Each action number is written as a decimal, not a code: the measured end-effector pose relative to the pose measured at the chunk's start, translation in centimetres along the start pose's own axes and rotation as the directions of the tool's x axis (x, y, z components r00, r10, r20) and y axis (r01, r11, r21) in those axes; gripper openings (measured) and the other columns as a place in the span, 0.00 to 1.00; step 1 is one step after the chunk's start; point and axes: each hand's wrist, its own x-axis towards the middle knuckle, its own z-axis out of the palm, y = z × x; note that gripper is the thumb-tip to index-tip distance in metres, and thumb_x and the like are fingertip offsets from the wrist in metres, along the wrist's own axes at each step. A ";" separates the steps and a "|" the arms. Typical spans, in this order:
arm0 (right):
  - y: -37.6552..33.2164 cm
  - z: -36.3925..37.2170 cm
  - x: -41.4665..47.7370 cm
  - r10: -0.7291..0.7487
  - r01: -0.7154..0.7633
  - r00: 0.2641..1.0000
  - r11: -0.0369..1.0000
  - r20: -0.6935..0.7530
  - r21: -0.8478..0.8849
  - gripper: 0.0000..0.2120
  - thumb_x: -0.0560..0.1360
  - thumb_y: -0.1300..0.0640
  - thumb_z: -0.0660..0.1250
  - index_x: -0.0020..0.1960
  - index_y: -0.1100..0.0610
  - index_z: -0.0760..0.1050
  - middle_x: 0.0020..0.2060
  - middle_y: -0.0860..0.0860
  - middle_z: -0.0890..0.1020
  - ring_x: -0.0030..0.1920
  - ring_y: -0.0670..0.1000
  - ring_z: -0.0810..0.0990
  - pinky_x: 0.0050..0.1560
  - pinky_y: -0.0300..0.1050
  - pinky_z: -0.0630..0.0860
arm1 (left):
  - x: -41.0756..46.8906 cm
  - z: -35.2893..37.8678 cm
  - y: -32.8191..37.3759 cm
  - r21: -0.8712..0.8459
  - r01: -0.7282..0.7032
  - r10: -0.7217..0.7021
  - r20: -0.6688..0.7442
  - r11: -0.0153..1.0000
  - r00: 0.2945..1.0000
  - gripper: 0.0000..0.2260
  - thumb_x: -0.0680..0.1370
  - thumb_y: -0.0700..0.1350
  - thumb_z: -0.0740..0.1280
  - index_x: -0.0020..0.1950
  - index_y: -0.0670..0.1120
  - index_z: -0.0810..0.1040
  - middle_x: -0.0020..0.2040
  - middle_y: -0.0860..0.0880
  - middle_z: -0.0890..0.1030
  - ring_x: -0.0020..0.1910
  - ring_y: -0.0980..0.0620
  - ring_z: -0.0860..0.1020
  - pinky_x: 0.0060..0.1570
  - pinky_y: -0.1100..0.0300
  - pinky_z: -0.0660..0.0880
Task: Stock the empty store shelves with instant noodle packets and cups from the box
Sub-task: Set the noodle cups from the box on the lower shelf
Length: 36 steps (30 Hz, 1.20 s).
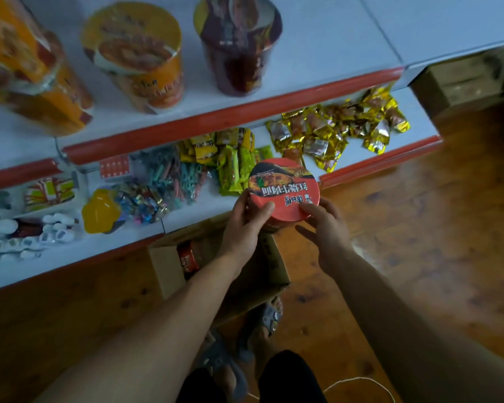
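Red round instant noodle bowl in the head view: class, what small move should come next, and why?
Probably lift the red round instant noodle bowl up toward the bare stretch of the white upper shelf, right of the dark maroon cup. Both the left hand and right hand hold it above the open brown cardboard box, and orange noodle cups stand on that shelf.

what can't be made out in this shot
Head view: cardboard box contents, mostly hidden by forearms and the red noodle bowl; one red packet shows.
Head view: bowl's sides and base, covered by the left hand and right hand.
Head view: orange cups print, blurred; leftmost cut by the frame edge.
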 end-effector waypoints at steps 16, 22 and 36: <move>-14.3 -4.5 1.8 -0.452 0.450 0.891 0.892 0.039 0.043 0.15 0.78 0.56 0.67 0.63 0.57 0.73 0.54 0.54 0.81 0.49 0.48 0.82 0.45 0.42 0.78 | 2.7 10.0 12.2 0.000 -0.414 0.413 -0.067 0.910 0.908 0.22 0.76 0.58 0.67 0.69 0.57 0.73 0.65 0.53 0.78 0.62 0.58 0.78 0.60 0.59 0.77; -21.4 -3.7 7.8 -0.512 0.509 0.854 0.859 0.095 0.058 0.18 0.73 0.52 0.70 0.60 0.56 0.73 0.54 0.54 0.81 0.52 0.52 0.83 0.44 0.42 0.77 | 9.4 13.7 16.8 -0.062 -0.470 0.461 -0.120 0.881 0.880 0.17 0.83 0.47 0.61 0.72 0.47 0.68 0.64 0.48 0.78 0.59 0.55 0.79 0.52 0.63 0.78; -26.5 0.5 16.8 -0.466 0.505 0.852 0.851 0.237 -0.143 0.11 0.70 0.46 0.70 0.48 0.48 0.72 0.47 0.48 0.81 0.48 0.48 0.81 0.56 0.58 0.79 | 18.9 13.0 20.1 -0.021 -0.402 0.385 -0.243 0.916 0.890 0.11 0.84 0.48 0.58 0.67 0.52 0.70 0.61 0.52 0.77 0.61 0.54 0.76 0.63 0.57 0.74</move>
